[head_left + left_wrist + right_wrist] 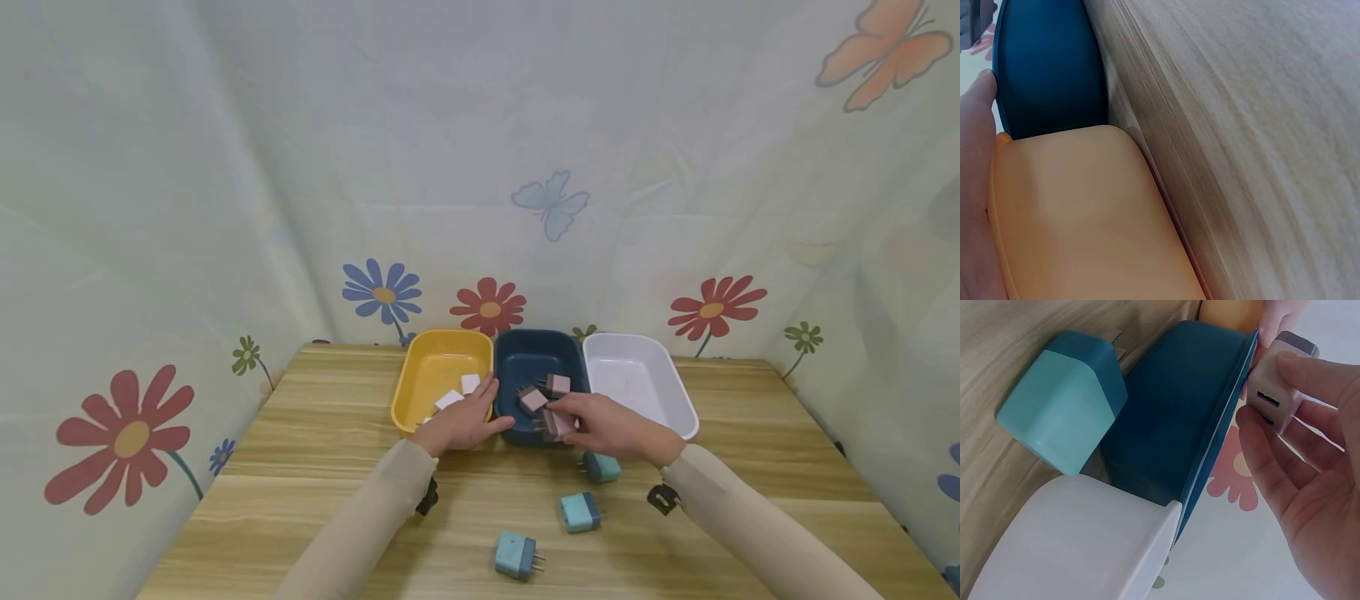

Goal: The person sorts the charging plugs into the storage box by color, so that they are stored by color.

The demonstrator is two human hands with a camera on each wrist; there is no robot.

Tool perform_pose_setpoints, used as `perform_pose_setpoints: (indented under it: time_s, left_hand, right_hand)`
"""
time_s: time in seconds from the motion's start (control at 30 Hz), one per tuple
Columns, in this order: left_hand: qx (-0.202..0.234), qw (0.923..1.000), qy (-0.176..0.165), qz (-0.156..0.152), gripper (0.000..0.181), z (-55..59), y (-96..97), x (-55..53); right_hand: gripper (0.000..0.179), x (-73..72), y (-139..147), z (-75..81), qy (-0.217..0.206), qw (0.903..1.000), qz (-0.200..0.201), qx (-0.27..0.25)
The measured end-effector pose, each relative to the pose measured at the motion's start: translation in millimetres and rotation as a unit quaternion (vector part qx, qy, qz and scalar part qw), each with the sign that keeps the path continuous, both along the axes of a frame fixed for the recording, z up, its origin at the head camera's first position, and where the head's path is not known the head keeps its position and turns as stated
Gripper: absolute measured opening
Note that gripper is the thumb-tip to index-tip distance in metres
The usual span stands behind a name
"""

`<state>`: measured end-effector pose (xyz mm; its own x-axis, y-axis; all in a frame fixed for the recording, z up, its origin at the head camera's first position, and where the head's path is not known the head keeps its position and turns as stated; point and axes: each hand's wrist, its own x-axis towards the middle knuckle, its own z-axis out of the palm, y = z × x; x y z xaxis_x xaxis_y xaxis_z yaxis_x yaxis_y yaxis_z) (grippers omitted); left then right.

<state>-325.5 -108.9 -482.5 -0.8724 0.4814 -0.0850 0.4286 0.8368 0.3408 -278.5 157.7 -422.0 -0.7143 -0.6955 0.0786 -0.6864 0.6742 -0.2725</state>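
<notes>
Between thumb and fingers, my right hand (609, 427) pinches a pink charger plug (1275, 384) at the near rim of the dark blue bin (525, 354). Two USB slots on its face show in the right wrist view. Inside that bin lie two more pink charger plugs (533, 400). My left hand (467, 421), fingers extended, lies across the near right corner of the yellow bin (431, 367), its thumb reaching to the blue bin's rim. White charger plugs (448, 399) sit in the yellow bin, partly hidden by the left hand.
At the right of the row stands a white bin (633, 383). On the wooden table (300, 500) in front of the bins are three teal charger plugs (581, 512), one close to the blue bin. A flowered curtain (450, 167) hangs behind the table.
</notes>
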Motion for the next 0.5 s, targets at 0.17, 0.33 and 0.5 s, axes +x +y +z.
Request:
perform_pose_setpoints:
  time_s: [0.17, 0.33, 0.5]
  left_hand:
    - [-0.001, 1.0000, 0.003, 0.000, 0.089, -1.6, -0.1, -0.6]
    - [-0.002, 1.0000, 0.007, -0.003, 0.088, -3.1, 0.6, -2.2]
    - [-0.001, 1.0000, 0.005, -0.003, 0.087, -4.9, -0.2, -2.9]
  right_hand:
    - [0.048, -3.9, -0.1, -2.0, 0.005, 1.0000, 0.002, 0.001]
    - [0.048, -4.1, 0.6, -1.4, 0.011, 0.9999, 0.005, 0.000]
    - [0.048, -4.0, 0.8, -1.9, 0.018, 0.9997, 0.014, 0.000]
